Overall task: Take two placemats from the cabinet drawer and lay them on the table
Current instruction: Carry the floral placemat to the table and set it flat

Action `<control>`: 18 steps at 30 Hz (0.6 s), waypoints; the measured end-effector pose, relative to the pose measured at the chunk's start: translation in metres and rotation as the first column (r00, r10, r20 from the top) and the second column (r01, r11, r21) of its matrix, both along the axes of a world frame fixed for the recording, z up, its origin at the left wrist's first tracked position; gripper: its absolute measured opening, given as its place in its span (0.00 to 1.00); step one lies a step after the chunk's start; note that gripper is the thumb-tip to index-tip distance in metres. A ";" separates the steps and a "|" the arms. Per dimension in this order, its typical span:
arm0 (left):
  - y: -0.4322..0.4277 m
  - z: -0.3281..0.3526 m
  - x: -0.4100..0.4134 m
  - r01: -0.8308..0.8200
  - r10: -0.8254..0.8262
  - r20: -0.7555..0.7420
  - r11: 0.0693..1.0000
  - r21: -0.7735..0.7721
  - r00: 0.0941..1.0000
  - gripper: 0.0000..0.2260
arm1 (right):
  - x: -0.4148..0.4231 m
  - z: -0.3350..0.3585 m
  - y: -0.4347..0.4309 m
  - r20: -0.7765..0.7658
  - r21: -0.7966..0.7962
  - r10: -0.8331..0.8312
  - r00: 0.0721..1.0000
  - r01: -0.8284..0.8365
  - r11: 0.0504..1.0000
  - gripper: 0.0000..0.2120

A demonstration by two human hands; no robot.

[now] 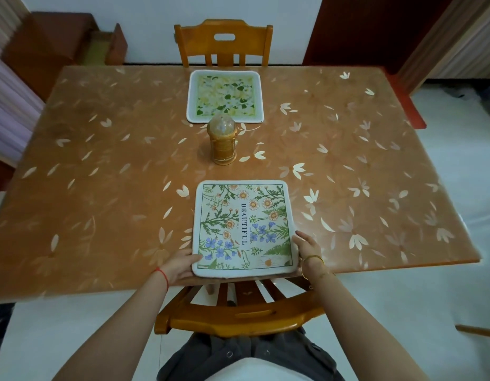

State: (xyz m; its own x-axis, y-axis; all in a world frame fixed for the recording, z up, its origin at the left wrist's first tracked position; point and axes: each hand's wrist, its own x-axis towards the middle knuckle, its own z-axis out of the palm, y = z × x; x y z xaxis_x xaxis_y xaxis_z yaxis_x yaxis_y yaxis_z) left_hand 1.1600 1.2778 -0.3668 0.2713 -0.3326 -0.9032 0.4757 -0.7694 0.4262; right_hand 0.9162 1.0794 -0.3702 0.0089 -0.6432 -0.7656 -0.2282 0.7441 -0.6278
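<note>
1. A wooden chair (238, 317) stands closest, tucked in under the near edge of the surface (101, 188).
2. The left hand (180, 266) has the near left corner of the flower placemat (244, 229) in its grip, thumb on top and fingers tucked below.
3. The right hand (307, 247) rests half open against the mat's right edge. I cannot tell if it pinches the mat.
4. This mat lies flat, and its near edge sits right at the edge of the surface. It says BEAUTIFUL and has a fuzzy white border.
5. It looks light, thin and soft, so it may flop if lifted by one corner. Holding two sides or two corners seems best. It should not break.
6. Farther on, a small brown jar (222, 141) with a round clear top stands in the middle.
7. Past it, the green placemat (225, 97) lies flat by the far chair (223, 42). Both mats look almost done.
</note>
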 end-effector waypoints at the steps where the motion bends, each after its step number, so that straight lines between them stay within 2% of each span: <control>1: -0.001 -0.001 0.000 -0.022 0.023 0.019 0.999 -0.028 1.000 0.15 | -0.002 -0.001 0.001 -0.064 0.060 0.022 0.998 -0.018 0.998 0.13; 3: -0.004 -0.002 0.001 -0.068 0.069 0.021 0.997 -0.049 0.997 0.17 | -0.006 -0.006 0.001 -0.163 0.154 0.080 0.983 -0.055 0.986 0.15; 7: -0.009 0.002 -0.001 -0.204 0.202 -0.066 0.978 -0.032 0.977 0.18 | -0.011 -0.019 0.007 -0.162 0.225 0.146 0.976 -0.108 0.968 0.12; 9: -0.007 0.005 -0.003 -0.265 0.264 -0.202 0.964 0.020 0.943 0.16 | -0.011 -0.018 0.010 -0.217 0.157 0.199 0.956 -0.167 0.973 0.10; 11: -0.003 0.011 -0.005 -0.204 0.216 -0.296 0.976 0.070 0.930 0.09 | -0.014 -0.019 0.009 -0.304 0.010 0.175 0.937 -0.180 0.984 0.08; 12: -0.001 0.012 -0.005 -0.145 0.164 -0.303 0.986 0.083 0.939 0.09 | -0.015 -0.020 0.007 -0.328 -0.051 0.173 0.929 -0.200 0.978 0.09; 14: 0.000 0.011 -0.004 -0.096 0.111 -0.260 0.993 0.070 0.959 0.15 | -0.018 -0.020 -0.002 -0.356 -0.108 0.225 0.907 -0.279 0.954 0.11; 18: -0.005 0.006 -0.005 -0.226 0.218 -0.184 0.974 -0.027 0.959 0.20 | -0.021 -0.016 -0.024 -0.369 -0.122 0.334 0.867 -0.401 0.908 0.10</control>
State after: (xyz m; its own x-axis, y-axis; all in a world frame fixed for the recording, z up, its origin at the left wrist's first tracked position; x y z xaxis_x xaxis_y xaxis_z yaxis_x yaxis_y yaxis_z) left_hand 1.1549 1.2732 -0.3605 0.1793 -0.3254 -0.9284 0.7039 -0.6169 0.3521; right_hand 0.8951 1.0558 -0.3862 0.0399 -0.7752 -0.6305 -0.6814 0.4404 -0.5846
